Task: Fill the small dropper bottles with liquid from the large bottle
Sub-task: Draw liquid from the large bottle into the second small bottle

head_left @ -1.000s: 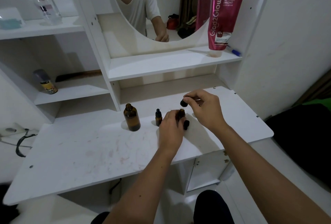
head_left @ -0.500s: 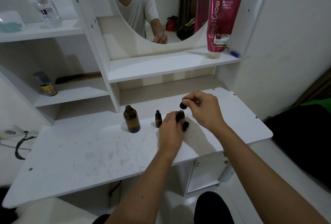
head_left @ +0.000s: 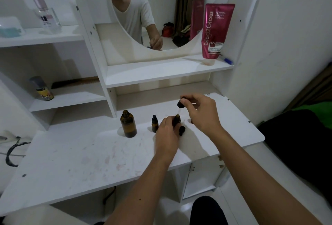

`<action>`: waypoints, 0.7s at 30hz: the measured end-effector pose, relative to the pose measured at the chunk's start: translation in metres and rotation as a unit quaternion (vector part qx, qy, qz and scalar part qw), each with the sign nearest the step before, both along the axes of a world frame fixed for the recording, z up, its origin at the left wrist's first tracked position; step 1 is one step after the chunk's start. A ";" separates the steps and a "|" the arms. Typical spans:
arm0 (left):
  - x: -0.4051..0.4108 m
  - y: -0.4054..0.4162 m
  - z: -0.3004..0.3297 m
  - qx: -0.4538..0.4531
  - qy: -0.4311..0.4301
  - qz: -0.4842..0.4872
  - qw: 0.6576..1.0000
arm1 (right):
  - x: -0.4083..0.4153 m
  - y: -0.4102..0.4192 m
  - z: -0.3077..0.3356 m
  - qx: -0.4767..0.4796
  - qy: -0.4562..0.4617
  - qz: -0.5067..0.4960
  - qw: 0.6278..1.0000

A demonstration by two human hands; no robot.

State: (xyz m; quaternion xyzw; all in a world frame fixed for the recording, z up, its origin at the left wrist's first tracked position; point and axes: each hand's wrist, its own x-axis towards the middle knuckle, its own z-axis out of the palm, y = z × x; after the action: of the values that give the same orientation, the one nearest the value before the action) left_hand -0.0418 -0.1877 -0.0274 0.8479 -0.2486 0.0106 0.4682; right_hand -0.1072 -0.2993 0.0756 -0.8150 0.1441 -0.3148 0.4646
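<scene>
A large amber bottle [head_left: 128, 123] stands uncapped on the white desk [head_left: 77, 156]. To its right stands a small amber dropper bottle [head_left: 154, 123] with its black cap on. My left hand [head_left: 166, 135] grips a second small open bottle [head_left: 177, 119] upright on the desk. My right hand [head_left: 200, 111] pinches a black dropper cap [head_left: 180, 104] just above it, its glass tube pointing down at the bottle's mouth. Another black cap [head_left: 182, 130] lies by my left fingers.
A pink tube [head_left: 215, 32] and a blue pen [head_left: 227, 60] are on the shelf under the mirror [head_left: 143, 18]. A small can [head_left: 42, 89] and a comb sit on the left shelf, a clear perfume bottle [head_left: 45, 14] higher up. Dark cables hang at the desk's left edge.
My right hand has lifted the dropper cap slightly above the small bottle. The left hand stays on the bottle. The camera view has tilted a little.
</scene>
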 end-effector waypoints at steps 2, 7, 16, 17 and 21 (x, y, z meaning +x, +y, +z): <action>-0.001 0.001 0.001 0.003 -0.003 -0.002 1.000 | -0.004 0.001 0.013 -0.004 -0.016 -0.009 1.000; -0.008 0.007 0.004 0.022 0.005 -0.005 1.000 | -0.015 0.005 0.034 0.001 -0.062 -0.027 0.998; -0.032 0.043 0.010 0.043 0.009 -0.021 0.999 | -0.025 0.024 0.044 -0.015 -0.087 -0.008 0.996; -0.032 0.053 0.009 0.041 0.010 -0.018 0.999 | -0.023 0.029 0.044 -0.011 -0.084 -0.002 0.996; -0.023 0.093 0.006 -0.012 0.028 0.025 0.999 | -0.005 0.051 0.044 -0.003 -0.094 0.033 0.995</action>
State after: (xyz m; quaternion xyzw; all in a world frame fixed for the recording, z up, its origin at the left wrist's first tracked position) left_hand -0.0652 -0.0949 -0.0217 0.8483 -0.2140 0.0016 0.4843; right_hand -0.1117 -0.2482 0.1197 -0.7877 0.0715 -0.3751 0.4834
